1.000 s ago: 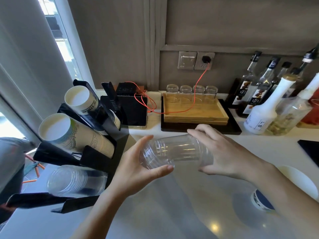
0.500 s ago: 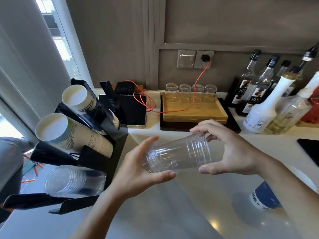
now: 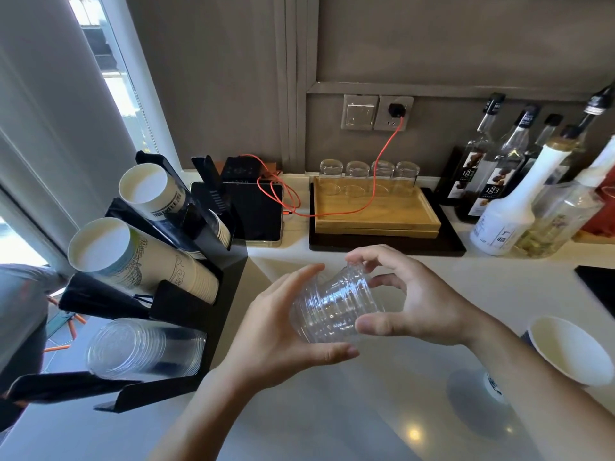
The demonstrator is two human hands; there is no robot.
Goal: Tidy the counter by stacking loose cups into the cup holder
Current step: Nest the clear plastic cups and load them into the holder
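Observation:
A stack of clear plastic cups (image 3: 332, 307) lies sideways in the air above the white counter, held from both ends. My left hand (image 3: 276, 331) cups its wide mouth end and my right hand (image 3: 416, 304) grips its narrow base end. The black cup holder (image 3: 199, 314) stands at the left. Its two upper slots hold stacks of paper cups (image 3: 139, 261), and its lowest slot holds a stack of clear cups (image 3: 143, 349). A loose paper cup (image 3: 565, 351) stands at the right, beside my right forearm.
A wooden tray (image 3: 372, 211) with several glasses sits at the back on a black mat. Syrup bottles (image 3: 509, 197) line the back right. A black device (image 3: 256, 207) with an orange cable sits behind the holder. A dark mat edge (image 3: 599, 287) lies at the far right.
The clear cup stack has turned, its base end swinging up and away while its mouth tips toward me. My right hand's grip shifted to the base. The paper cup at right shows more.

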